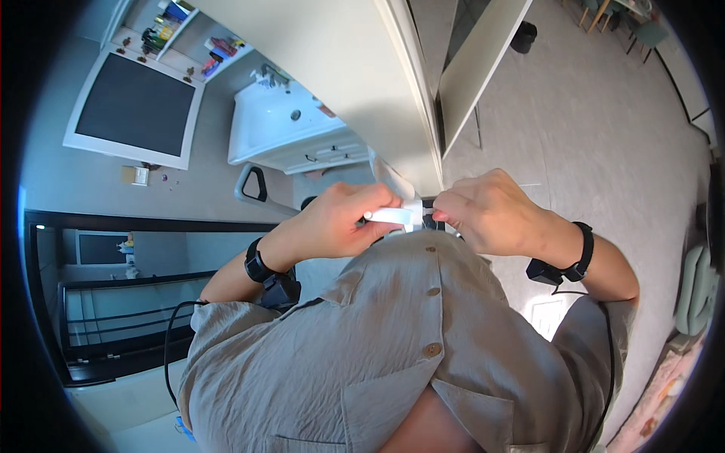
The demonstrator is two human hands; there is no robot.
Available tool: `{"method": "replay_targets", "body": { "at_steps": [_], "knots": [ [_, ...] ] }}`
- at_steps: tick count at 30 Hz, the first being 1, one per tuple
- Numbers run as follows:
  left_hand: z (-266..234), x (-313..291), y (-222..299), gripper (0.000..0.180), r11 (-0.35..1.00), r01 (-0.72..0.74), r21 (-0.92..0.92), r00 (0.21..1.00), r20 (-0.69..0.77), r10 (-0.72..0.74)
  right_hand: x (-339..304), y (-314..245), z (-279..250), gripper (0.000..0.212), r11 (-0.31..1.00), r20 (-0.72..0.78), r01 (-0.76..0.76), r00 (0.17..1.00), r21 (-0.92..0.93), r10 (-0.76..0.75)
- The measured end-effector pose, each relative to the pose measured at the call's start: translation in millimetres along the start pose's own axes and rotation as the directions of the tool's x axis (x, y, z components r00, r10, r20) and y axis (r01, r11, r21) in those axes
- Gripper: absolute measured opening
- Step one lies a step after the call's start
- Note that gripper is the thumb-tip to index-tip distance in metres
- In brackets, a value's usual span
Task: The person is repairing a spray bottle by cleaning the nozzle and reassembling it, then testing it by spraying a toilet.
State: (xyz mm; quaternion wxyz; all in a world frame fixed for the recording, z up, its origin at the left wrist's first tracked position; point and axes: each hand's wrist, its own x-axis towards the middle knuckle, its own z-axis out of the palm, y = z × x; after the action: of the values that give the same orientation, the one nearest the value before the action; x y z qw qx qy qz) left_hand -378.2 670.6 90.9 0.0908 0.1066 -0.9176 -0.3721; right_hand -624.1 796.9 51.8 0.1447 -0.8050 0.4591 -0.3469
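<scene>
My left hand [343,219] is closed, its thumb and fingers pinching a small white piece [396,217] that looks like plastic with a rounded, lever-like end. Just in front of my shirt, my right hand [483,211] is also closed. Its fingertips press together beside the white piece, close to a small dark part [429,214]. What those right fingers grip is too hidden to name. The two hands are only a short gap apart, level with each other. Behind them rises the edge of a pale door or wall panel [325,53].
At the left are a white sink [272,121] on a cabinet, a dark-faced white-framed panel [136,106] and shelves of bottles. A grey looped handle [253,183] stands near my left hand. An open door leaf [483,72] and grey floor [581,143] lie at the right.
</scene>
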Motion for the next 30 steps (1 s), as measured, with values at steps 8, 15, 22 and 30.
{"method": "replay_targets", "body": {
  "at_steps": [8, 15, 22, 30],
  "knots": [
    [34, -39, -30, 0.011, 0.947, 0.06, -0.316, 0.99, 0.138, -0.017, -10, -21, 44, 0.008, 0.995, 0.291, -0.087, 0.954, 0.039, 0.072],
    [31, -48, -50, 0.012, 0.938, 0.052, -0.344, 0.986, 0.166, 0.006, -4, -25, 76, 0.011, 0.96, 0.281, -0.193, 0.951, 0.202, 0.132],
    [34, -54, -67, 0.013, 0.903, 0.126, -0.411, 0.986, 0.153, -0.068, 6, -20, 86, 0.017, 0.947, 0.256, -0.235, 0.95, 0.218, 0.176],
    [30, -51, -74, 0.009, 0.803, 0.224, -0.553, 0.973, 0.17, -0.154, 26, -1, 76, 0.014, 1.0, 0.355, 0.006, 0.935, -0.019, 0.001]
  ]
}}
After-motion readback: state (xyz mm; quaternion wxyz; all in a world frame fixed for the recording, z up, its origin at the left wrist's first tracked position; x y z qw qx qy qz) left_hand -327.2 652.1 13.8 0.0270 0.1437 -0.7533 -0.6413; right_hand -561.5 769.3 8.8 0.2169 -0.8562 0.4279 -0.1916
